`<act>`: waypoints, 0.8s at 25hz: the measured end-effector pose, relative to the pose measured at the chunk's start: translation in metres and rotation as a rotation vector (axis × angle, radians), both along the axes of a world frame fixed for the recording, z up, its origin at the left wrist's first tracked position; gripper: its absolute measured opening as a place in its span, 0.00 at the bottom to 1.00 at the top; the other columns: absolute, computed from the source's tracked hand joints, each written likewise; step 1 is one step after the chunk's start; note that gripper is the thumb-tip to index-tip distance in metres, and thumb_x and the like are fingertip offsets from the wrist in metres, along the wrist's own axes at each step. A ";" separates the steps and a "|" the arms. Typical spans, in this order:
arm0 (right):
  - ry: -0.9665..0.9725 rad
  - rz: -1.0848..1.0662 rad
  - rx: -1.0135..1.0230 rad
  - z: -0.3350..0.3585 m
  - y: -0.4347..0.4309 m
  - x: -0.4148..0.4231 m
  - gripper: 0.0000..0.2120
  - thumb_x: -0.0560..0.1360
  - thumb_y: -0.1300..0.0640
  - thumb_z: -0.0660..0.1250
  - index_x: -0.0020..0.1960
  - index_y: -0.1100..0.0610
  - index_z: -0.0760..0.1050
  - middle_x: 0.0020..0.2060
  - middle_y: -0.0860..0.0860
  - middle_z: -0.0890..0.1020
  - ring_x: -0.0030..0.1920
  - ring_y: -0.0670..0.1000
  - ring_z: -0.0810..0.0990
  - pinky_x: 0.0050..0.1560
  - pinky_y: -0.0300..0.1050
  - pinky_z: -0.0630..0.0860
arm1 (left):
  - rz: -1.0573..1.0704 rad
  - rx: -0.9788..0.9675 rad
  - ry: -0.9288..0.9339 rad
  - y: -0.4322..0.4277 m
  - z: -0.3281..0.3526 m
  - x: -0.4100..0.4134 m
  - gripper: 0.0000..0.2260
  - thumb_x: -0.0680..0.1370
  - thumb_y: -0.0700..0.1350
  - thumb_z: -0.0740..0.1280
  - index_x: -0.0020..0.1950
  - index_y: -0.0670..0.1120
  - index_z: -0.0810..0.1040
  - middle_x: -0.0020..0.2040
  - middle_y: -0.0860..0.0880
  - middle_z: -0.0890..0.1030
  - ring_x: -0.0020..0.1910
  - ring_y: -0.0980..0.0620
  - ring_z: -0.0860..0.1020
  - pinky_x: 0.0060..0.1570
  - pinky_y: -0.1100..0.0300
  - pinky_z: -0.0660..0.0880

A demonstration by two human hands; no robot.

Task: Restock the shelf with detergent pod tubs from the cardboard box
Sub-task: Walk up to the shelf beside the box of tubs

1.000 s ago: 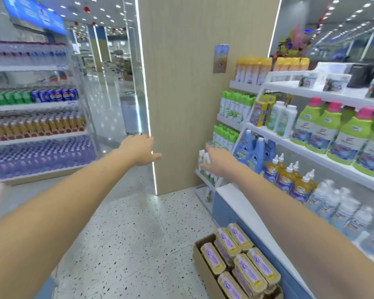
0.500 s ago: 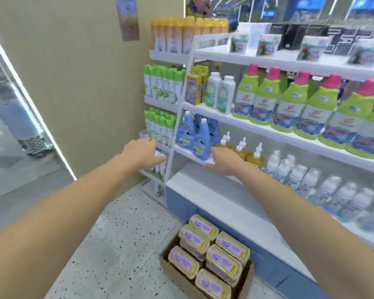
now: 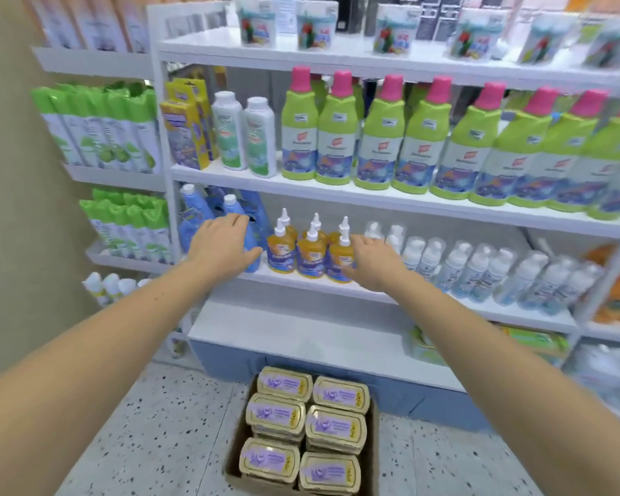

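A cardboard box (image 3: 237,456) stands on the floor in front of the shelf unit, packed with several yellow detergent pod tubs (image 3: 284,384) with purple labels on their lids. Directly above it the white bottom shelf (image 3: 301,338) shows a bare stretch. My left hand (image 3: 222,245) is stretched out at the height of the shelf above, fingers apart, in front of blue bottles. My right hand (image 3: 371,261) is out too, fingers apart, in front of orange nozzle bottles. Both hands hold nothing.
Green bottles with pink caps (image 3: 337,130) fill the shelf above. Clear pump bottles (image 3: 480,270) stand right of my right hand. Green spray cans (image 3: 101,130) sit on a side rack at left. The floor (image 3: 165,424) is speckled terrazzo.
My view has swung right from the aisle to face the shelf unit, and the box now sits centred below. Both arms stay stretched forward, hands holding nothing.
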State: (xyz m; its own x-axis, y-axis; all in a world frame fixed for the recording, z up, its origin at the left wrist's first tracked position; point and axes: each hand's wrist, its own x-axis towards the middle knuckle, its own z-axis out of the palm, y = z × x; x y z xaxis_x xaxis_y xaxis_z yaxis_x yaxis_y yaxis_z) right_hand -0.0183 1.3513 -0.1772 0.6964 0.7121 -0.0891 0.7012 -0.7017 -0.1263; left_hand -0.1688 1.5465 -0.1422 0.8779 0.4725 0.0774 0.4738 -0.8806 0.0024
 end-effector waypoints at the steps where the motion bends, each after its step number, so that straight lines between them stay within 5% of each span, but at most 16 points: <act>1: -0.010 -0.047 0.009 0.002 -0.003 0.005 0.25 0.75 0.48 0.61 0.66 0.62 0.64 0.66 0.60 0.72 0.66 0.60 0.70 0.63 0.51 0.64 | -0.042 -0.002 -0.008 0.002 0.000 0.012 0.28 0.76 0.55 0.61 0.70 0.39 0.64 0.69 0.40 0.69 0.67 0.40 0.69 0.63 0.49 0.63; 9: 0.005 -0.338 -0.002 -0.030 -0.015 -0.017 0.29 0.76 0.48 0.61 0.70 0.63 0.60 0.67 0.63 0.70 0.66 0.62 0.69 0.63 0.52 0.65 | -0.330 -0.092 -0.030 0.024 -0.060 0.046 0.23 0.75 0.53 0.63 0.64 0.39 0.70 0.63 0.40 0.75 0.61 0.39 0.73 0.59 0.50 0.66; 20: 0.311 -0.451 -0.074 -0.230 -0.039 -0.055 0.29 0.77 0.50 0.59 0.73 0.61 0.56 0.71 0.59 0.67 0.70 0.60 0.66 0.68 0.52 0.62 | -0.185 -0.356 0.225 0.022 -0.275 -0.007 0.28 0.77 0.54 0.60 0.73 0.40 0.61 0.71 0.41 0.69 0.68 0.41 0.68 0.64 0.49 0.65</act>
